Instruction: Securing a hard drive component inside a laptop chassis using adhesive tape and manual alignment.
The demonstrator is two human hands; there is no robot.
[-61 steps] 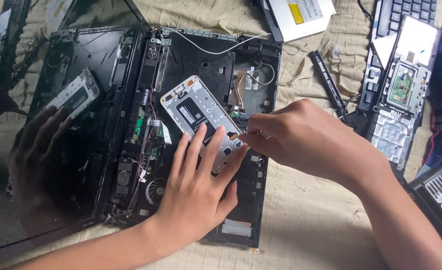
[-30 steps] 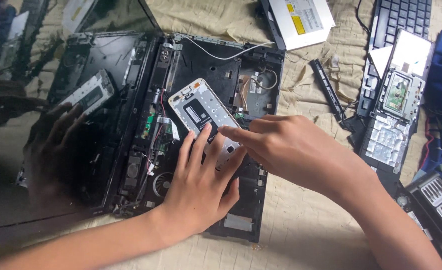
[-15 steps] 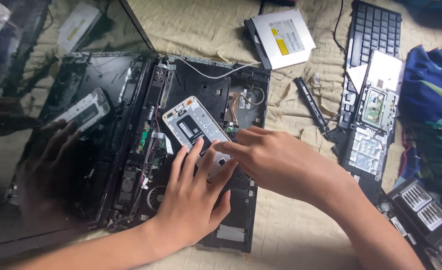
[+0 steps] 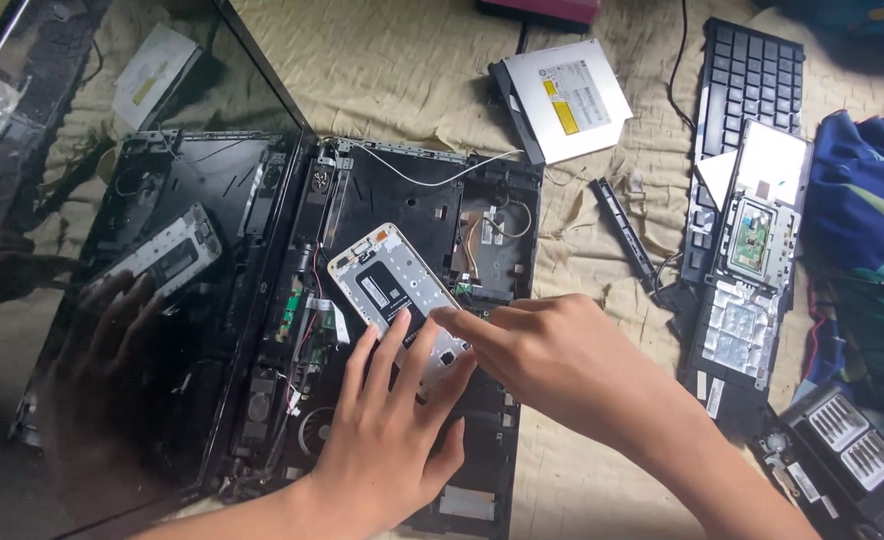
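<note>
A stripped black laptop base (image 4: 412, 200) lies open on a beige cloth, its glossy screen (image 4: 82, 330) lying back to the left and mirroring the scene. On the base rests a phone frame (image 4: 387, 285), white-edged with a black inner panel. My left hand (image 4: 387, 440) lies flat with fingers spread over the frame's near end. My right hand (image 4: 552, 360) comes in from the right, its fingertips pressing the frame's lower right part. Neither hand closes around anything.
A silver optical drive (image 4: 567, 95) lies at the back. A black keyboard (image 4: 747, 80), a palm-rest panel with a touchpad board (image 4: 752, 240), a thin black strip (image 4: 622, 230) and a black vented part (image 4: 852, 450) lie on the right beside blue cloth (image 4: 862, 230).
The view has shifted, so the laptop now sits lower and further left. My right hand has slid left along the phone frame; my left hand stays spread on its near end.
</note>
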